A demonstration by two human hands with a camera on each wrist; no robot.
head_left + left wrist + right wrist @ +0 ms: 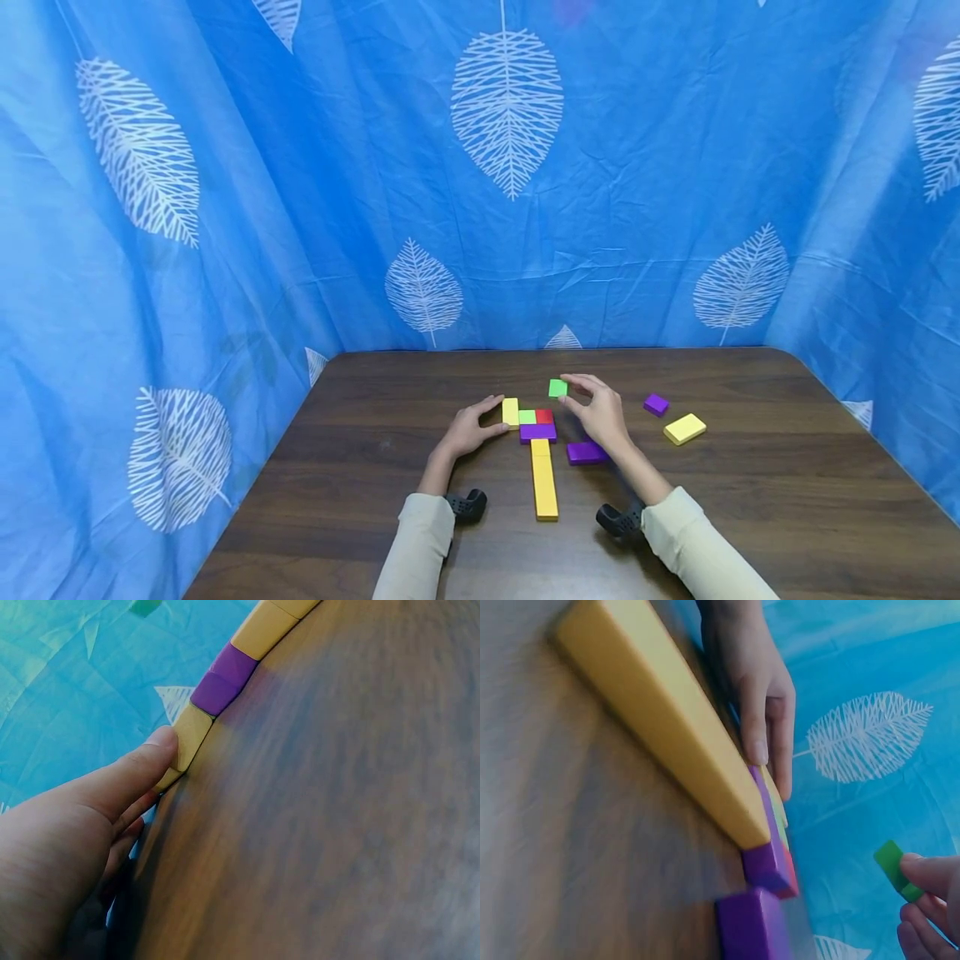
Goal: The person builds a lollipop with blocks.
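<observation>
my right grip (603, 412) is pinched on a small, flat, bright green square block (558, 389), thumb against it on one side and fingers on the other. the right wrist view shows that piece raised off the bench (360, 475), which has a dark brown wood-grain top; from the head it appears just beyond the arrangement of blocks.

my left grip (469, 430) is closed on a pale yellow rectangular block (510, 413) lying on the bench, thumb at its near end and fingers toward the far one. that piece forms the left side of the arrangement. touching its right side is a second green square block (527, 417), and next to that sits a red square block (543, 417). a purple rectangular block (537, 433) runs along the near edge of the green and red pair. from its near side a long yellow-orange bar (544, 487), with a seam across it near the far end, stretches toward me.

to the right of the bar, apart from it, lies another purple rectangular block (586, 452), partly hidden by my right forearm. farther right are a small purple block (656, 405) and, near it, a loose yellow rectangular block (685, 429). behind the bench hangs a blue curtain (630, 167) printed with white leaves.
</observation>
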